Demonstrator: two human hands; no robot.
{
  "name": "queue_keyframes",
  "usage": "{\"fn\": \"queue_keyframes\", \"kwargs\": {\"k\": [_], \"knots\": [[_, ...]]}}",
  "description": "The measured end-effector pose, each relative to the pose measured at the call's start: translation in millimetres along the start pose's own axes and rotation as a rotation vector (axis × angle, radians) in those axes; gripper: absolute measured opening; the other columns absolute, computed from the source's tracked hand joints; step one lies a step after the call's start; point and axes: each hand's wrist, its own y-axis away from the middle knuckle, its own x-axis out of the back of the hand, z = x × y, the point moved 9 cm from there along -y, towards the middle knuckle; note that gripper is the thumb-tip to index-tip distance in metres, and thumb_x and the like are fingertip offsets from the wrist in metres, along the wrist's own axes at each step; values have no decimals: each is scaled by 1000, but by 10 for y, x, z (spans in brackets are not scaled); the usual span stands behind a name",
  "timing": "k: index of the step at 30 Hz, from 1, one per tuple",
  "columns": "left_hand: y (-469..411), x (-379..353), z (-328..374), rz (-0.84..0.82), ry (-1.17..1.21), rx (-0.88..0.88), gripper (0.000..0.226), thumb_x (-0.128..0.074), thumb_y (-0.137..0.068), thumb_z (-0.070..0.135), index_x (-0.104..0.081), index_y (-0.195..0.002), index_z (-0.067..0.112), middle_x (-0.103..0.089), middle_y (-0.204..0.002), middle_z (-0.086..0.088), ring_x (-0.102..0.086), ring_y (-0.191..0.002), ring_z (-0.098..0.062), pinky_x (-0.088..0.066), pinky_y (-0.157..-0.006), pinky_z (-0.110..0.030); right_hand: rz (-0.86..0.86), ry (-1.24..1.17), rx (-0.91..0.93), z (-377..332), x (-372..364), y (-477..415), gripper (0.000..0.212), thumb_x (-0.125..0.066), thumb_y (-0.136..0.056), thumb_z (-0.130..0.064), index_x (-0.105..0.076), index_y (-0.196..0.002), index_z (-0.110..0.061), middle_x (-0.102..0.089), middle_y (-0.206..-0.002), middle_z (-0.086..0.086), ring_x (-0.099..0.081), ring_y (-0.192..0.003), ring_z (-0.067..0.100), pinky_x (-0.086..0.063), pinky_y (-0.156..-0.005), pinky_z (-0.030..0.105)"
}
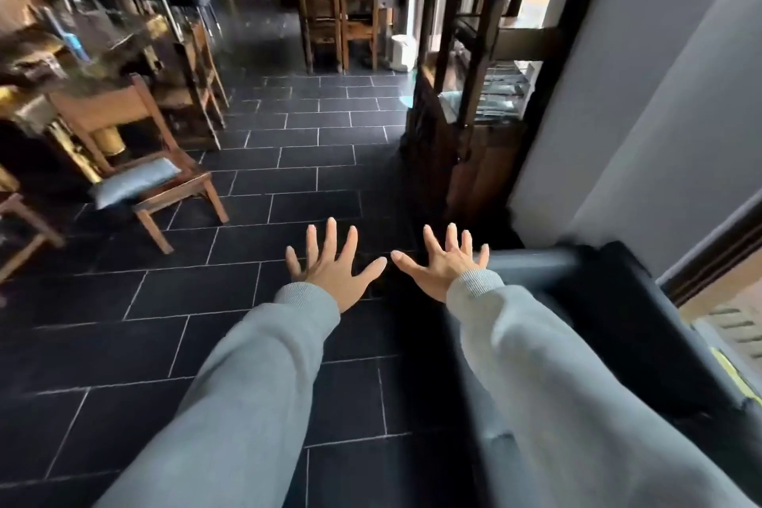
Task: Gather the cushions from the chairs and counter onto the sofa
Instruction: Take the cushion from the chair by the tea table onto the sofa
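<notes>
Shelving on your left is blurred; its contents cannot be read. The sofa (610, 301) is cut off at the right edge. Your left hand (334, 264) and right hand (443, 264) hang empty, fingers spread apart. The cushion (134, 181) lies on the wooden chair (123, 136), well left of both hands.

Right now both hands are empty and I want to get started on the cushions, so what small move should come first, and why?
Probably step left toward the wooden chair and reach for the pale blue-grey cushion on its seat. It is the only cushion clearly in view, the left hand and right hand are open and hold nothing, and the dark tiled floor between looks unobstructed.
</notes>
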Motion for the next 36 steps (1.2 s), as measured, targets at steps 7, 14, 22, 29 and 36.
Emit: {"fn": "queue_keyframes", "kwargs": {"k": [7,14,22,29,36], "knots": [[238,545,-2143,27,12,228,94,-1,-81,89,1,-161,41,23,-169,6,25,-153,-27,13,-119,-62,-45,5,225,-2348,-380,-23,110,-1,-64,-100,1,-158,-43,12,-168,7,15,-153,30,14,-117,58],[576,960,-3734,111,58,423,94,0,-80,88,-2,-161,40,17,-170,3,21,-155,-29,9,-120,-61,-50,94,433,-4112,-601,132,102,-1,-72,-96,-1,-159,-43,11,-168,10,13,-154,32,14,-117,58],[820,1152,-5137,167,79,640,86,-7,-87,84,-2,-161,40,16,-171,2,18,-155,-32,3,-121,-63,-57,178,654,-5720,-890,47,101,-1,-74,-94,-4,-159,-41,4,-169,11,7,-154,34,12,-117,60],[418,1377,-6158,181,103,797,87,-6,-85,87,-2,-161,43,11,-171,4,14,-156,-31,0,-120,-63,-86,242,808,-6923,-1200,-473,103,0,-74,-93,-6,-160,-37,-3,-168,12,2,-154,35,10,-116,61],[-351,1736,-7111,192,110,901,88,-7,-83,88,-3,-160,45,13,-171,5,15,-156,-31,-1,-120,-63,-118,261,886,-8082,-1076,-1323,99,-5,-79,-91,-7,-161,-35,-4,-168,14,0,-154,36,11,-117,62]]}}
